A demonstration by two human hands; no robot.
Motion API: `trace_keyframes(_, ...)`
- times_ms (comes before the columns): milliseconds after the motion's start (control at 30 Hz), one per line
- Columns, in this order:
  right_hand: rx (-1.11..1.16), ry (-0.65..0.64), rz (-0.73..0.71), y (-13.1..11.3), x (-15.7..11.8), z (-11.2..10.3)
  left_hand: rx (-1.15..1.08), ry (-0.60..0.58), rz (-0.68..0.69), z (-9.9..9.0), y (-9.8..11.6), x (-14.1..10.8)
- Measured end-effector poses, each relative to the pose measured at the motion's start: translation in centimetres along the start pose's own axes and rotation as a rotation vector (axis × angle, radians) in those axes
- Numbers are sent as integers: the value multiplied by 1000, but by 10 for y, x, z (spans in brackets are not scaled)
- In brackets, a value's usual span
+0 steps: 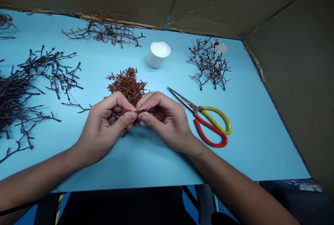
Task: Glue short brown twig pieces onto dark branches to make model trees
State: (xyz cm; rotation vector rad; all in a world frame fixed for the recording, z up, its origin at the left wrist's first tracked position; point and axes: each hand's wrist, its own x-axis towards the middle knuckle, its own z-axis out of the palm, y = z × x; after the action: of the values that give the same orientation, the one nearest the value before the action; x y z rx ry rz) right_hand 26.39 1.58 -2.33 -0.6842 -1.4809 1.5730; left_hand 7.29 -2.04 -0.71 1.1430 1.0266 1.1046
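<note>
My left hand (104, 127) and my right hand (167, 120) meet fingertip to fingertip near the middle of the table. Both pinch a thin dark brown twig (142, 110), whose tip shows between the thumbs. Much of the twig is hidden by my fingers. Right behind my hands lies a heap of short reddish-brown pieces (127, 85). To the right of my right hand rest scissors (194, 107) with one yellow and one red handle, their blades slightly crossed or shut.
A white cup (156, 57) stands behind the heap. Dark branches (15, 92) pile up at left, reddish branches (104, 31) lie at the back, and more branched twigs (210, 63) lie back right beside a white disc (221, 47). Cardboard walls (208, 5) border the blue table (250, 124).
</note>
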Motion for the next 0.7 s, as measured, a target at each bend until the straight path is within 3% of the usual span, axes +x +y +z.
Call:
trace_keyframes(200, 48, -44, 47, -3, 2, -3, 201, 42, 139, -1, -1, -1)
trace_keyframes(433, 19, -41, 109, -9, 5, -8, 263, 71, 156, -4, -1, 1)
trace_keyframes(567, -153, 78, 2, -10, 4, -6, 37, -9, -3, -5, -1, 5)
trace_keyframes(700, -339, 170, -259, -7, 3, -2, -326, -110, -176, -3, -2, 8)
